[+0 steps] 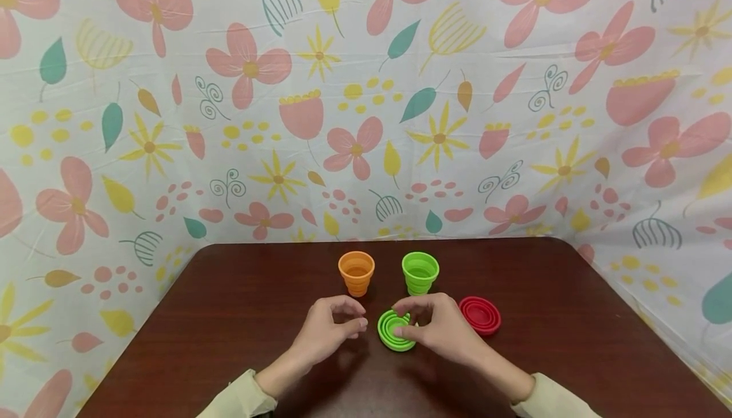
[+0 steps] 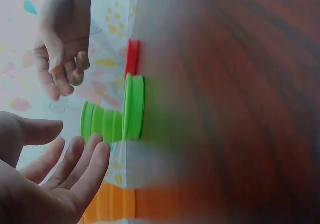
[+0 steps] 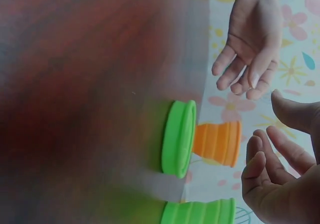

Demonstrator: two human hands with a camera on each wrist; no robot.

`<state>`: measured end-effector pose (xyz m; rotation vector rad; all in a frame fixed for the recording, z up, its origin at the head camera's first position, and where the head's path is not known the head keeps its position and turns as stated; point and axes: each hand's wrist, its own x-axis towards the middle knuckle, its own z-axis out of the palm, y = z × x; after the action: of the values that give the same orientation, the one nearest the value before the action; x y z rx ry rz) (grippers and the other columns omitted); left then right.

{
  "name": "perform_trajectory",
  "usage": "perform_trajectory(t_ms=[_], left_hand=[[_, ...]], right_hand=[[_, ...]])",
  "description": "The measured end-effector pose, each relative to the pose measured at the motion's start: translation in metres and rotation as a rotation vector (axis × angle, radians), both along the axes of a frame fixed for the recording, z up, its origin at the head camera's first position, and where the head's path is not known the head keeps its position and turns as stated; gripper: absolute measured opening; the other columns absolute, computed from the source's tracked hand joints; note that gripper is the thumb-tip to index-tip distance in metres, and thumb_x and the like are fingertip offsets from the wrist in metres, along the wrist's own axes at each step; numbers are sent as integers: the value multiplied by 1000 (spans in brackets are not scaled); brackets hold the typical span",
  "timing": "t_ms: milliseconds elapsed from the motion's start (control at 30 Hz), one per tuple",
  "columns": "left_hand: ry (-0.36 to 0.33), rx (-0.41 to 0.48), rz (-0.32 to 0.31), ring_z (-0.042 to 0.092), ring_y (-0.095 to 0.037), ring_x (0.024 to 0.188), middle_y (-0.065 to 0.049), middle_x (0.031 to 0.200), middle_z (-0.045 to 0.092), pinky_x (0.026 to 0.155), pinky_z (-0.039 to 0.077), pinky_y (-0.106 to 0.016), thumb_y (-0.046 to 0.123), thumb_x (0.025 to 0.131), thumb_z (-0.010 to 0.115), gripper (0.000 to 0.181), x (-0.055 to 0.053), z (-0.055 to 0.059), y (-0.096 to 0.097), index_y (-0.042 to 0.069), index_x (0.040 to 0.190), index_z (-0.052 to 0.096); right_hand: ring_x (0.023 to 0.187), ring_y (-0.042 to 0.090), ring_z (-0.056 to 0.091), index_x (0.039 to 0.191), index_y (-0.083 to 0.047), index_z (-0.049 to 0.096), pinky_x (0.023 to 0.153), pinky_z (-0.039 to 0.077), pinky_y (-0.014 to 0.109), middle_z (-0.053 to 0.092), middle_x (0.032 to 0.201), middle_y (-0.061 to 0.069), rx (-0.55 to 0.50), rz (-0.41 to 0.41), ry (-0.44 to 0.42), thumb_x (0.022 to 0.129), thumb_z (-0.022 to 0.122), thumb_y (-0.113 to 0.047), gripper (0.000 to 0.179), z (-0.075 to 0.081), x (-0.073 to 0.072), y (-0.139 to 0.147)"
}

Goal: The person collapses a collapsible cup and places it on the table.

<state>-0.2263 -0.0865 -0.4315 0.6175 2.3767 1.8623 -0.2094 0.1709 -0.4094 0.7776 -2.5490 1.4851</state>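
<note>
So, we've got our left hand and right hand up over the worktop, loosely curved, released, flat green cup below between them.

- Clock centre is the flattened green cup, 12 o'clock away from the person.
- At 11 stands the orange cup, at 1 the upright green cup; a gap at 12 between them would let a hand through.
- Past that gap, the patterned cloth hangs behind the table and bars the way.
- At 9, the left hand leaves a narrow opening beside the flattened cup.
- At 3, the right hand hangs above its rim, blocking access from overhead; the red cup lies beyond.
- At 6, a lane runs between the forearms.
- Wide room lies beyond the left hand, towards 9 and 10.
</note>
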Motion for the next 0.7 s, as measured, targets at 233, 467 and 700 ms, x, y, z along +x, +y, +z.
perform_trajectory(t_ms=[233, 467, 700], left_hand=[[94, -36, 120, 73, -32, 77, -5, 87, 75, 65, 64, -35, 6, 90, 83, 16, -13, 1, -14, 5, 104, 75], [190, -140, 238, 71, -16, 84, 4, 86, 73, 77, 58, -31, 11, 87, 87, 22, -26, 2, -24, 10, 107, 77], [227, -149, 275, 73, -22, 93, -3, 92, 73, 90, 60, -50, 9, 87, 88, 29, -42, 3, -28, 9, 114, 77]], right_hand=[[81, 19, 66, 109, -18, 81, 66, 57, 29, 72, 94, -9, 66, -47, 81, 81, 94, -18, 31, 11, -16, -7], [83, 20, 61, 114, -16, 81, 69, 55, 31, 73, 102, -8, 128, -66, 162, 79, 96, -23, 38, 21, -38, -11], [81, 18, 58, 120, -13, 79, 70, 53, 35, 73, 105, -4, 219, -66, 190, 78, 96, -28, 47, 29, -60, -19]])
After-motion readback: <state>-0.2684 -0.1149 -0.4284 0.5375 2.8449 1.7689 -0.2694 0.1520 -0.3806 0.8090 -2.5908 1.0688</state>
